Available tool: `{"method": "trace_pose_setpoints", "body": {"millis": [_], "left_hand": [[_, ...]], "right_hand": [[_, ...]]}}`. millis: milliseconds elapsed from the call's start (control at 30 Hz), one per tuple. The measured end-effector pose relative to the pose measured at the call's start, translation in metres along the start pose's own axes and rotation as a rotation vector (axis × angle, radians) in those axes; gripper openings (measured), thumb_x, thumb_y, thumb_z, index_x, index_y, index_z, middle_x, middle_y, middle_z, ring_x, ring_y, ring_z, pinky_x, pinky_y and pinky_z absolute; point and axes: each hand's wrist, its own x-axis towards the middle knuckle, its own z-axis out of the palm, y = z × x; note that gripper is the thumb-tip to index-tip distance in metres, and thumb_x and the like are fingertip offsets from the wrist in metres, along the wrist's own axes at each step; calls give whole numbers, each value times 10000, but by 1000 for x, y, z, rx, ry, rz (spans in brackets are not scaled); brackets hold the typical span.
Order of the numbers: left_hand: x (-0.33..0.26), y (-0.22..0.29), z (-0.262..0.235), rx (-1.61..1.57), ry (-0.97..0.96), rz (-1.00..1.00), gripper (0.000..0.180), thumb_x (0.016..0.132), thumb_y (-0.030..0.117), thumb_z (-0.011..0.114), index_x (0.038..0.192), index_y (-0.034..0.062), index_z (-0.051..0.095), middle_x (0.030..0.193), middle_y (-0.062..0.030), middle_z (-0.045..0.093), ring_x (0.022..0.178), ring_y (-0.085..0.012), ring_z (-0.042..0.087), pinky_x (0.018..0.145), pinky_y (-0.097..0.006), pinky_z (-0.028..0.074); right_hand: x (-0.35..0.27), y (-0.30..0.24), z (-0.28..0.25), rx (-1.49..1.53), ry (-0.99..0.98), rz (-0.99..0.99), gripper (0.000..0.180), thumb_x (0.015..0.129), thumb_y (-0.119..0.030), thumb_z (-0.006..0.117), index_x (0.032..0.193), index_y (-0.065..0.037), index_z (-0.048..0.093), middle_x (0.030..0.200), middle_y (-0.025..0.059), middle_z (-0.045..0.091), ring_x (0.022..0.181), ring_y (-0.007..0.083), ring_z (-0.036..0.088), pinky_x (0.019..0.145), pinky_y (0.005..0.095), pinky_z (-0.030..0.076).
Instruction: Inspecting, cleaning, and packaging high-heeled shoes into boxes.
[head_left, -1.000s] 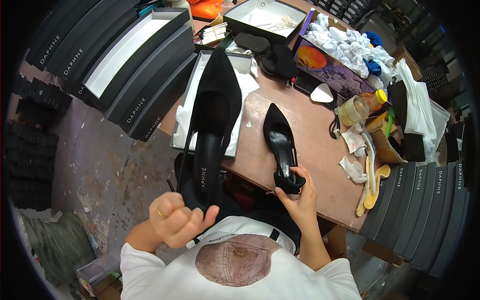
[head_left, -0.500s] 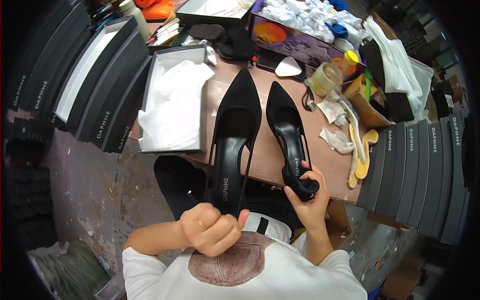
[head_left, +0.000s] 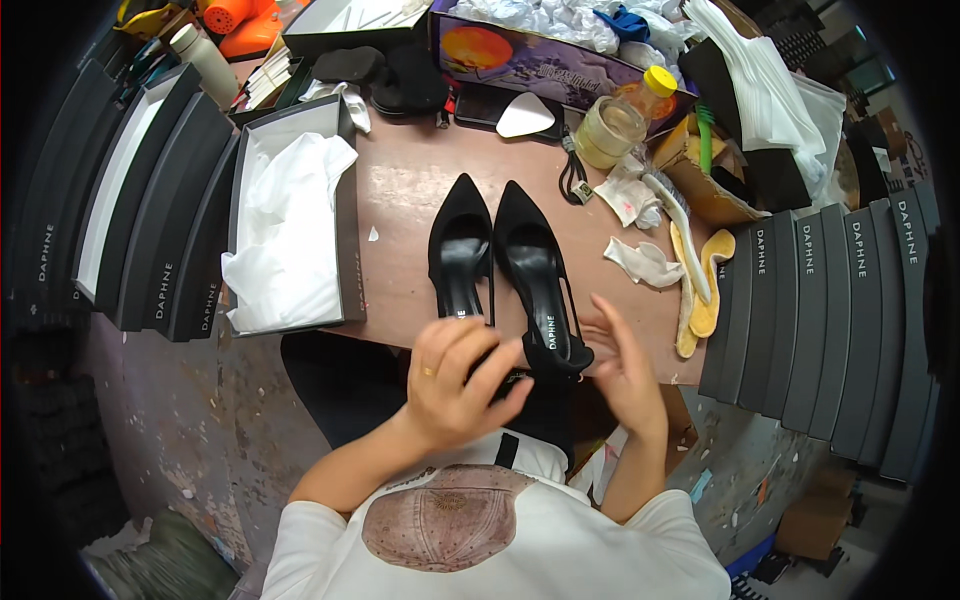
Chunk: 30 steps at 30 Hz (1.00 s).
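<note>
Side by side on the table stand two black pointed slingback shoes, toes pointing away from me. My left hand (head_left: 455,382) is over the heel end of the left shoe (head_left: 462,250), its fingers loosely bent and apart; that heel is hidden behind it. Just right of the heel of the right shoe (head_left: 535,270), my right hand (head_left: 628,375) has its fingers spread and holds nothing. A bulky black strap sits around that shoe's heel end. Left of the pair lies an open grey shoebox (head_left: 350,240) with white tissue paper (head_left: 295,225) in it.
Grey shoeboxes stand in rows at left (head_left: 170,210) and right (head_left: 850,330). Behind the shoes are a purple carton (head_left: 500,60), a glass jar (head_left: 608,132) and a yellow-capped bottle (head_left: 655,88). Yellow insoles (head_left: 712,290) and crumpled white scraps (head_left: 640,262) lie at the table's right.
Both shoes have come down onto the table, close together. My right hand has let go of the right shoe; my left fist has loosened. The view has shifted slightly.
</note>
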Motion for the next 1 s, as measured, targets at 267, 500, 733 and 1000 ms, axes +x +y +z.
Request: {"method": "trace_pose_setpoints", "body": {"millis": [267,500,733,1000], "left_hand": [[-12,39,58,39,-236,130,413,756,203,672,1148,87,614,1215,-114,530,1136,-286,483,912,-416,427],[-13,29,67,-62,-165,29,484,701,81,575,1183,51,597,1092,-112,492,883,-252,482,706,-358,454],[-15,26,66,-86,-158,17,498,688,93,572,1185,81,605,1069,-102,493,843,-233,493,710,-349,453],[-12,29,66,-131,-196,-18,514,698,112,569,1212,94,586,1043,-106,500,852,-235,502,740,-342,471]], "right_hand": [[110,-4,-2,-403,-100,-465,449,911,-321,521,1276,-60,515,1317,146,504,1285,332,395,1064,408,296],[189,7,2,-560,-30,-183,505,958,-418,392,1214,-17,560,1316,201,486,1277,326,404,1026,399,343],[190,7,6,-900,-53,-134,489,955,-396,411,1226,-13,548,1280,188,523,1198,348,483,986,384,394],[208,-4,53,-1245,-188,-624,434,975,-355,375,1242,-66,560,1337,92,507,1323,302,347,1096,450,224]]}}
